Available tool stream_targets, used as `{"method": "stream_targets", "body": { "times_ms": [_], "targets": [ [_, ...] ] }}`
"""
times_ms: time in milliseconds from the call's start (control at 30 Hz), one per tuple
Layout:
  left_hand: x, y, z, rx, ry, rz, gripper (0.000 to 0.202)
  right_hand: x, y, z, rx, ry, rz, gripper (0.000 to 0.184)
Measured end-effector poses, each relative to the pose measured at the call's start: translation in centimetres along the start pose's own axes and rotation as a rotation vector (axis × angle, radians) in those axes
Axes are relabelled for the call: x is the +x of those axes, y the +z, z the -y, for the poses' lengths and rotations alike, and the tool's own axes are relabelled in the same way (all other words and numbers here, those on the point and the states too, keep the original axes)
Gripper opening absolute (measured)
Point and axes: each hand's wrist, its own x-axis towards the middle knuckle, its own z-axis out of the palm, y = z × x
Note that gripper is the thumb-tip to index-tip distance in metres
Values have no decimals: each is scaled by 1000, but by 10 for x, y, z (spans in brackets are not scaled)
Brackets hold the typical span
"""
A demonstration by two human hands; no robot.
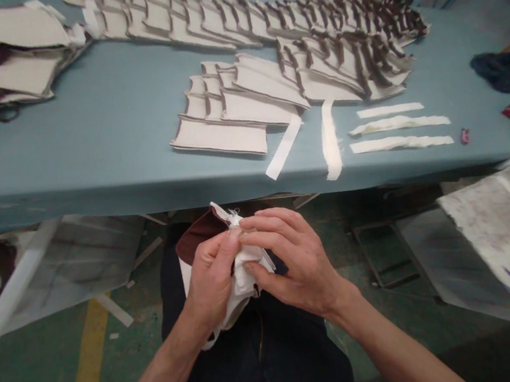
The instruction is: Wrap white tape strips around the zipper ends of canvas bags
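Above my lap, between both hands, is a white and maroon fabric piece (243, 256), bunched up, with loose threads at its top end. My left hand (212, 272) pinches it from the left, thumb on top near the threads. From the right, my right hand (289, 255) grips the white folds between thumb and curled fingers. The maroon part (198, 233) shows behind my left hand, and more white cloth hangs below. My fingers hide much of the middle of the piece.
On the blue-covered table (110, 128) lie overlapping rows of cream fabric pieces (222, 134) with dark edges. White strips (401, 142) lie at the right. A fabric stack (9, 73) is at far left. A worn board (509, 232) stands to my right.
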Motion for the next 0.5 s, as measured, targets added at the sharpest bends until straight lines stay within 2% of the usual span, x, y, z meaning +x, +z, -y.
{"method": "stream_targets", "body": {
  "times_ms": [167, 333, 500],
  "targets": [
    [-2, 5, -2, -138, -70, -48, 40, -3, 0, 3, 63, 19, 7, 35],
    [-3, 6, -2, -101, -38, -37, 41, -8, 5, 6, 137, 91, -63, 24],
    [-4, 7, 1, -73, -61, -36, 57, -9, 11, 6, 219, 181, -123, 15]
  ]
}}
